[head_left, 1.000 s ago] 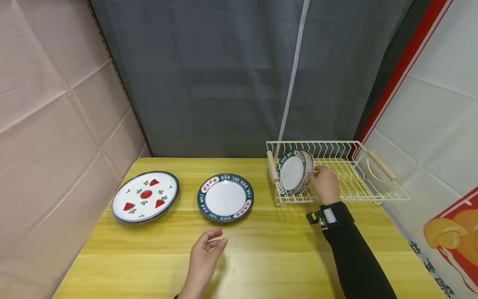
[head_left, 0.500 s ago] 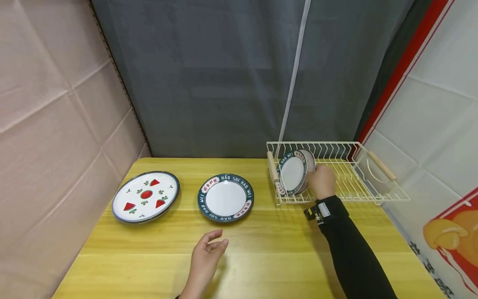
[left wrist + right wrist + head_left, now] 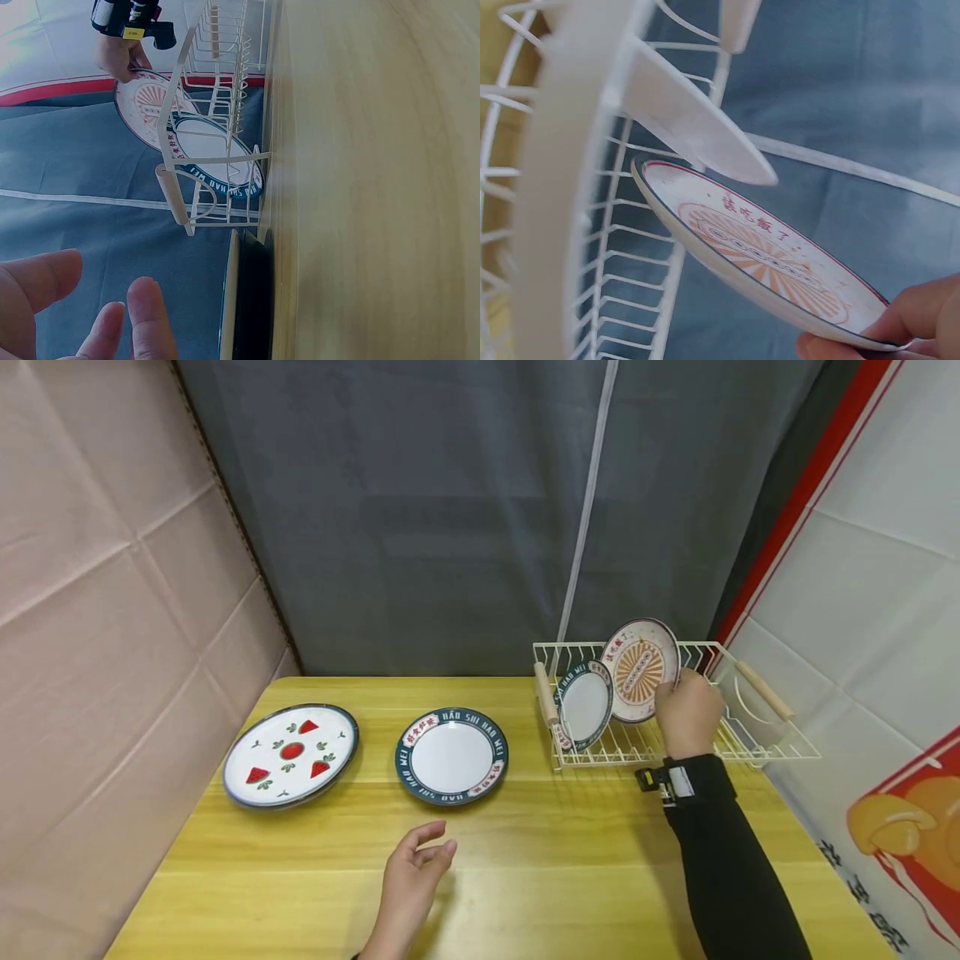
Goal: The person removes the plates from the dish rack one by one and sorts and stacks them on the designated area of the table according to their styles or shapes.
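My right hand [image 3: 690, 714] pinches the rim of a white plate with an orange sunburst pattern [image 3: 641, 671], held tilted up over the cream wire dish rack [image 3: 652, 758]. In the right wrist view, thumb and fingers grip the edge of this sunburst plate [image 3: 765, 255]. Behind its left side, a green-rimmed plate [image 3: 587, 706] leans upright at the rack's left end. My left hand [image 3: 411, 881] hovers over the front of the table, fingers loosely bent around nothing. Nearest to it lies another green-rimmed plate [image 3: 452, 756], flat on the wood.
Farther left on the yellow wooden table [image 3: 300, 877] lies an oval plate with watermelon pictures [image 3: 292, 753], stacked on another dish. The rack has wooden handles [image 3: 765, 690] at both ends. A grey curtain [image 3: 435, 527] hangs behind, with fabric walls on either side.
My right hand has lifted the sunburst plate from behind the racked green-rimmed plate, moving it up and to the right, so its face now shows. The left hand has stayed in place.
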Action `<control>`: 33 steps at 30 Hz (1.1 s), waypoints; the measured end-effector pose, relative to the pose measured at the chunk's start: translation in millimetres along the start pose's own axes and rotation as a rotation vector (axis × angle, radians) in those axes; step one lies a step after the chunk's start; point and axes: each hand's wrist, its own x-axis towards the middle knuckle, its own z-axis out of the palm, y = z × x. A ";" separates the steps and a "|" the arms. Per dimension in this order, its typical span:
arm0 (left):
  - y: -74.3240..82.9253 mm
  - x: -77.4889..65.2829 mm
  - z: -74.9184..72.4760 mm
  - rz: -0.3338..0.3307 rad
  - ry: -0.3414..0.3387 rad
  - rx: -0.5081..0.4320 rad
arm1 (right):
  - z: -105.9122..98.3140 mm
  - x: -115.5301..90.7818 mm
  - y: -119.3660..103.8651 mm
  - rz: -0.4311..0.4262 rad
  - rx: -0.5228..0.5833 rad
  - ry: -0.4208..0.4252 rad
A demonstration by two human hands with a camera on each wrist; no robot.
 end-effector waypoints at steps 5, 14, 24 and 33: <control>-0.3 -0.1 0.6 0.004 -0.003 -0.007 | -15.8 -2.6 -3.3 0.000 0.047 0.084; -0.7 0.5 1.6 0.000 -0.025 0.008 | -45.1 -17.4 -20.1 0.022 0.129 0.201; -2.7 0.2 2.2 0.007 -0.037 0.010 | -69.4 -44.5 -34.0 0.051 0.332 0.291; 0.6 0.9 4.7 0.019 -0.047 -0.010 | -65.6 -90.0 -42.7 0.121 0.486 0.220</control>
